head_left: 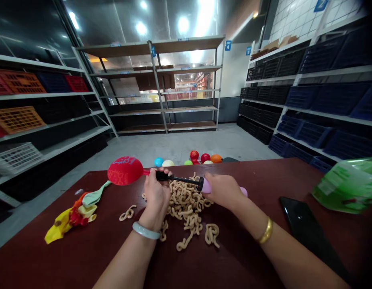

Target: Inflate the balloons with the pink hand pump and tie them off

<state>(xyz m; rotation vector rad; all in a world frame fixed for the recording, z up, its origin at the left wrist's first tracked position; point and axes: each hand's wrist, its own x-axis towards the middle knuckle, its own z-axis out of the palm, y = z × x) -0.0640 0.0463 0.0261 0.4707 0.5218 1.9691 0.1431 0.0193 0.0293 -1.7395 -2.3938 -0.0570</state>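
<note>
My left hand (pixel 157 188) is closed round the neck of a partly inflated red balloon (pixel 125 171) and the black end of a hand balloon pump (pixel 186 180). The balloon sticks out to the left and bears a printed pattern. My right hand (pixel 220 188) is wrapped round the pump's pink-purple body, with a black shaft showing between the two hands. Underneath lies a heap of tan, curled, noodle-like pieces (pixel 187 202) on the dark red table (pixel 240 253). Limp, uninflated balloons (pixel 74 216) in yellow, red and pale green lie to the left.
A black phone-like slab (pixel 306 224) and a green plastic bag (pixel 348 184) lie at the right. Beyond the table's far edge are several inflated balloons (pixel 216 158). Metal shelves (pixel 190 108) stand behind, with crates (pixel 20 119) on the side shelves.
</note>
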